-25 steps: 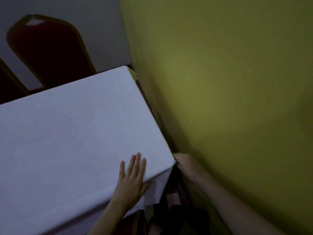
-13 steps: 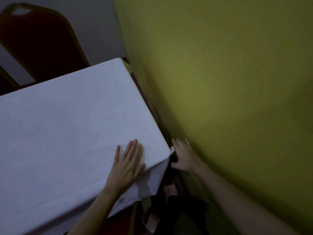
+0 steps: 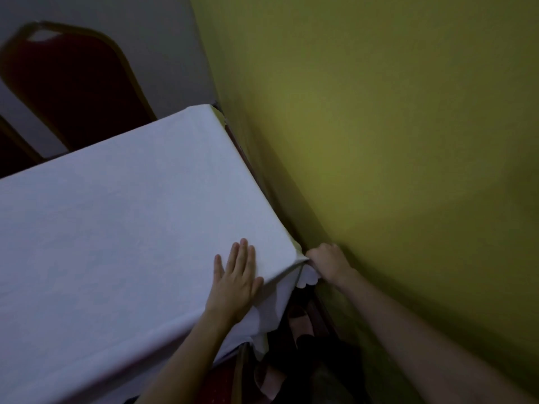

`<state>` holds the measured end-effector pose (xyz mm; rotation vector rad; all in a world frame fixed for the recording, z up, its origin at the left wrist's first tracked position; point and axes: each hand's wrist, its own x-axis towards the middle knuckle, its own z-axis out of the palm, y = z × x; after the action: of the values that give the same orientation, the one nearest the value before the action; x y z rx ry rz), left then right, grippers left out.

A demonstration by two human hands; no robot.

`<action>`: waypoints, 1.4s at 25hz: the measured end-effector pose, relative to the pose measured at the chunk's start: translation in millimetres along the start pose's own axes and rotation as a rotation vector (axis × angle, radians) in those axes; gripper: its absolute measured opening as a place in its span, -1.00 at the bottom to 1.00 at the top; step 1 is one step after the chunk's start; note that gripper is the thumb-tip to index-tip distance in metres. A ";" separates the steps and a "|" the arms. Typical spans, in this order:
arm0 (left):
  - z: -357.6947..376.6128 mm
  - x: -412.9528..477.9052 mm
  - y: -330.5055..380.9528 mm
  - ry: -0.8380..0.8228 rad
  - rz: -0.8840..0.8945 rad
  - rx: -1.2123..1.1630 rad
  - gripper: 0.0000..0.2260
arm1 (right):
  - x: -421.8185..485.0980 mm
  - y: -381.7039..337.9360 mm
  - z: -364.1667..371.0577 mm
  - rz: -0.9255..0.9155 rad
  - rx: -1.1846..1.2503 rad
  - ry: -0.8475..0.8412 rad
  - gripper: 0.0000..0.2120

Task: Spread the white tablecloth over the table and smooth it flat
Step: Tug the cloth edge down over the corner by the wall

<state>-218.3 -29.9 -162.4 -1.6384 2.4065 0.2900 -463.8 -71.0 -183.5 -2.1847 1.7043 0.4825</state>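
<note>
The white tablecloth (image 3: 125, 228) covers the whole tabletop and hangs over the near edge. My left hand (image 3: 236, 275) lies flat on the cloth close to the near right corner, fingers spread and pointing away from me. My right hand (image 3: 328, 262) is in the narrow gap between the table corner and the wall, fingers closed on the cloth's scalloped corner, which hangs just below the tabletop. The cloth is pulled taut at that corner. The table itself is hidden under the cloth.
A yellow-green wall (image 3: 393, 141) runs right along the table's right side. A red chair with a gold frame (image 3: 70, 86) stands beyond the far edge. Another red chair seat (image 3: 224, 383) and feet in pink slippers (image 3: 300, 319) show below the near corner.
My right hand went from spread fingers beside the corner to closed on the cloth's hanging corner. My left hand stays flat on the cloth. The view shifted slightly.
</note>
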 end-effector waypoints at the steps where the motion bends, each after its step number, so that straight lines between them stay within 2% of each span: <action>1: -0.7 0.0 -1.8 0.006 0.007 -0.005 -0.41 | -2.2 -1.3 -2.2 0.003 0.024 -0.013 -0.83; 2: -1.3 0.6 -5.9 0.010 0.023 -0.009 -0.41 | -4.0 -0.2 0.6 -0.016 0.100 0.022 -0.77; 4: -3.4 1.6 -16.2 0.044 0.051 -0.023 -0.42 | -12.0 -0.1 9.8 -0.122 0.308 0.117 -0.47; 5: -4.2 2.0 -22.1 0.064 0.042 -0.033 -0.41 | -16.0 -3.0 12.7 -0.182 0.422 0.147 -0.42; 7: -0.8 2.3 -30.7 0.062 0.006 -0.079 -0.38 | -16.5 -11.7 15.9 -0.181 0.621 0.191 -0.55; 9: 5.1 2.5 -34.0 0.069 -0.003 -0.094 -0.36 | -8.3 -17.1 19.7 -0.101 0.706 0.239 -0.71; 12: 13.0 2.4 -36.1 0.081 0.000 -0.083 -0.36 | 0.8 -15.4 29.4 -0.075 0.637 0.238 -0.87; 19: 13.8 0.3 -44.1 0.125 0.042 -0.081 -0.39 | -1.6 -3.7 29.4 -0.090 0.360 0.166 -0.91; 22: 13.2 0.8 -44.9 0.140 0.040 -0.079 -0.40 | 4.2 -6.8 20.6 -0.007 0.267 0.011 -0.86; 24: 12.2 0.7 -43.8 0.149 0.044 -0.100 -0.41 | 2.7 -3.9 12.0 0.097 0.128 -0.189 -0.81; 25: 12.0 1.3 -43.8 0.171 0.050 -0.116 -0.42 | -0.1 -2.2 7.9 0.168 0.077 -0.235 -0.80; 26: 8.1 4.0 -45.8 0.196 0.055 -0.134 -0.44 | -1.6 -3.0 -0.2 0.228 0.042 -0.200 -0.81; 27: 4.7 6.9 -48.5 0.227 0.063 -0.148 -0.46 | -1.8 -5.6 -5.4 0.255 0.027 -0.049 -0.79; 29: -3.3 19.1 -58.5 0.283 0.064 -0.154 -0.50 | 8.9 -16.2 -20.6 0.196 0.028 0.480 -0.65; 30: -7.1 26.8 -63.2 0.294 0.056 -0.153 -0.51 | 13.9 -26.2 -27.2 0.075 0.109 0.636 -0.60; 31: -8.6 35.9 -69.3 0.299 0.046 -0.150 -0.52 | 20.8 -39.4 -33.2 -0.107 0.151 0.700 -0.57; 33: -8.9 55.1 -80.4 0.305 0.025 -0.139 -0.53 | 31.2 -61.6 -34.8 -0.391 0.092 0.547 -0.50; 35: -6.7 68.6 -88.4 0.297 0.000 -0.132 -0.53 | 41.2 -66.7 -31.0 -0.511 0.042 0.419 -0.44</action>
<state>-160.8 -124.7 -179.3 -1.8554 2.6521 0.2230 -387.6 -105.1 -171.4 -2.6944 1.2200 -0.1517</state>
